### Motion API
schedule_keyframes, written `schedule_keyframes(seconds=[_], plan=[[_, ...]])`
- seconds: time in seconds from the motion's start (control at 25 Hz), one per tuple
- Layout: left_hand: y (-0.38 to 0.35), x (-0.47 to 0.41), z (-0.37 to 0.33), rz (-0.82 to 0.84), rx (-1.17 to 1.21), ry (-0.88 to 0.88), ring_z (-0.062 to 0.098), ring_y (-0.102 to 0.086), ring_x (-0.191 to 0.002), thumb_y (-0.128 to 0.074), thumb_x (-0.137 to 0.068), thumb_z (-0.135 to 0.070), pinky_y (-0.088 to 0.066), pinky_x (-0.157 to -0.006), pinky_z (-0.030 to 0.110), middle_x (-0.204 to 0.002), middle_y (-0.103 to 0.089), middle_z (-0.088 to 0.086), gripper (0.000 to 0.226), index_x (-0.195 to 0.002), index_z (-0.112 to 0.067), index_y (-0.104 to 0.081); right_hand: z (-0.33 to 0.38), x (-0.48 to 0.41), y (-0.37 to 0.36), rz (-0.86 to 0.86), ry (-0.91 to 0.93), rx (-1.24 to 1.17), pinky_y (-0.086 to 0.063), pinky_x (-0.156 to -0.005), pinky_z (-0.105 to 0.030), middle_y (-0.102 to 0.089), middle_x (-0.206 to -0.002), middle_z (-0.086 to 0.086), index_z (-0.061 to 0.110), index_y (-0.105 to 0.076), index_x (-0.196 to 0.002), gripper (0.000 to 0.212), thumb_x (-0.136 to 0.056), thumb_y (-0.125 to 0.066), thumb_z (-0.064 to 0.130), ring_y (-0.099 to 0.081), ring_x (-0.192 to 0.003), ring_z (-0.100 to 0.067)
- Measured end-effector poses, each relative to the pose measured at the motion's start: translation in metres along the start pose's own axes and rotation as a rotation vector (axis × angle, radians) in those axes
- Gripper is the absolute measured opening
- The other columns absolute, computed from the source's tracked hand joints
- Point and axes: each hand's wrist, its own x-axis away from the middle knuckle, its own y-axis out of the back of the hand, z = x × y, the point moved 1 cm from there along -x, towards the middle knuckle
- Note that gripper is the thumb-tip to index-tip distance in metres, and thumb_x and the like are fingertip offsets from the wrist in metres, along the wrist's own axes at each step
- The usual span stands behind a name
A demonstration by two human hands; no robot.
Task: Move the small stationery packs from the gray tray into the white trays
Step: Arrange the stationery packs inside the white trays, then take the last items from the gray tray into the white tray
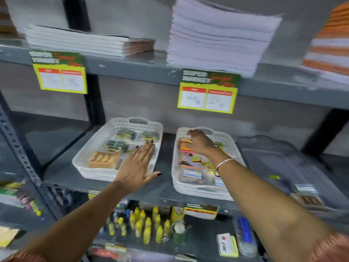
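Two white trays stand side by side on the middle shelf. The left white tray (pixel 88 156) holds dark green-yellow packs and an orange pack (pixel 103 159). My left hand (pixel 137 165) lies flat over its right rim, fingers spread, holding nothing. The right white tray (pixel 188 190) is full of colourful small packs. My right hand (pixel 198 142) reaches into its far end, fingers curled on an orange stationery pack (pixel 186 141). The gray tray (pixel 268 148) sits at the right on the same shelf, with two small packs (pixel 306 193) near its front.
Stacks of notebooks (pixel 217 38) lie on the upper shelf, above yellow price tags (pixel 207 95). Yellow glue bottles (pixel 147 225) and other stationery fill the lower shelf. A perforated metal upright (pixel 20 154) runs down the left.
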Motion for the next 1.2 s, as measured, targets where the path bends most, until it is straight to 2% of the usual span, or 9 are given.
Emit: schedule_keyframes(seconds=[0.2, 0.36, 0.44, 0.52, 0.64, 0.84, 1.0, 1.12, 1.2], plan=[[-0.022, -0.026, -0.090, 0.020, 0.066, -0.120, 0.029, -0.035, -0.130, -0.009, -0.087, -0.066, -0.026, -0.108, 0.038, -0.142, -0.037, 0.018, 0.087, -0.136, 0.002, -0.031, -0.120, 0.049, 0.021, 0.000, -0.240, 0.140, -0.043, -0.104, -0.038, -0.052, -0.137, -0.019, 0.004, -0.051, -0.130, 0.048, -0.089, -0.057, 0.027, -0.048, -0.127, -0.033], [-0.044, -0.022, -0.117, 0.051, 0.103, -0.106, 0.025, -0.021, -0.135, -0.001, -0.083, -0.071, -0.007, -0.109, 0.032, -0.147, -0.025, 0.014, 0.093, -0.139, -0.001, -0.023, -0.202, 0.100, 0.021, -0.006, -0.518, 0.263, -0.043, -0.105, -0.042, -0.047, -0.138, -0.021, 0.002, -0.048, -0.132, 0.043, -0.090, -0.050, 0.013, -0.042, -0.131, -0.036], [-0.048, -0.021, -0.118, 0.045, 0.094, -0.108, 0.023, -0.017, -0.136, 0.006, -0.079, -0.072, -0.009, -0.112, 0.034, -0.148, -0.022, 0.012, 0.097, -0.140, -0.002, -0.020, -0.231, 0.123, 0.020, 0.074, -0.645, 0.334, -0.039, -0.109, -0.044, -0.041, -0.142, -0.021, 0.002, -0.041, -0.138, 0.046, -0.092, -0.044, 0.011, -0.037, -0.133, -0.037], [-0.046, -0.021, -0.118, 0.055, 0.079, -0.094, 0.024, -0.021, -0.136, 0.006, -0.078, -0.073, -0.013, -0.110, 0.039, -0.148, -0.025, 0.013, 0.097, -0.140, -0.002, -0.021, -0.250, 0.139, 0.018, 0.190, -0.749, 0.359, -0.037, -0.110, -0.047, -0.039, -0.145, -0.018, 0.005, -0.039, -0.141, 0.052, -0.091, -0.047, 0.020, -0.037, -0.135, -0.038], [-0.046, -0.021, -0.119, 0.077, 0.071, -0.082, 0.025, -0.025, -0.136, 0.004, -0.079, -0.073, -0.016, -0.110, 0.040, -0.147, -0.028, 0.014, 0.097, -0.139, -0.002, -0.023, -0.260, 0.153, 0.014, 0.284, -0.751, 0.406, -0.044, -0.104, -0.048, -0.046, -0.142, -0.013, 0.009, -0.043, -0.138, 0.060, -0.085, -0.057, 0.032, -0.045, -0.133, -0.033], [-0.047, -0.022, -0.119, 0.064, 0.072, -0.075, 0.023, -0.018, -0.138, 0.014, -0.071, -0.077, -0.010, -0.111, 0.036, -0.150, -0.021, 0.013, 0.106, -0.142, -0.004, -0.017, -0.251, 0.147, 0.017, 0.338, -0.710, 0.476, -0.046, -0.104, -0.044, -0.042, -0.141, -0.015, 0.009, -0.048, -0.137, 0.056, -0.087, -0.057, 0.033, -0.044, -0.132, -0.034], [-0.048, -0.021, -0.119, 0.048, 0.081, -0.079, 0.021, -0.011, -0.139, 0.020, -0.066, -0.077, -0.004, -0.111, 0.033, -0.152, -0.014, 0.010, 0.109, -0.143, -0.006, -0.011, -0.240, 0.132, 0.012, 0.362, -0.674, 0.479, -0.051, -0.097, -0.039, -0.061, -0.128, -0.012, 0.011, -0.065, -0.119, 0.042, -0.080, -0.062, 0.025, -0.059, -0.117, -0.031], [-0.048, -0.021, -0.117, 0.047, 0.081, -0.076, 0.021, -0.013, -0.139, 0.018, -0.068, -0.076, -0.006, -0.111, 0.035, -0.151, -0.015, 0.011, 0.107, -0.142, -0.005, -0.012, -0.248, 0.130, 0.010, 0.402, -0.651, 0.479, -0.050, -0.099, -0.040, -0.063, -0.127, -0.009, 0.018, -0.067, -0.119, 0.043, -0.078, -0.062, 0.032, -0.059, -0.117, -0.029], [-0.047, -0.022, -0.119, 0.045, 0.086, -0.071, 0.022, -0.012, -0.139, 0.016, -0.069, -0.076, -0.007, -0.112, 0.037, -0.151, -0.015, 0.012, 0.105, -0.142, -0.005, -0.011, -0.248, 0.135, 0.013, 0.415, -0.623, 0.517, -0.047, -0.103, -0.040, -0.062, -0.131, -0.007, 0.017, -0.065, -0.122, 0.043, -0.081, -0.061, 0.029, -0.057, -0.122, -0.028]])
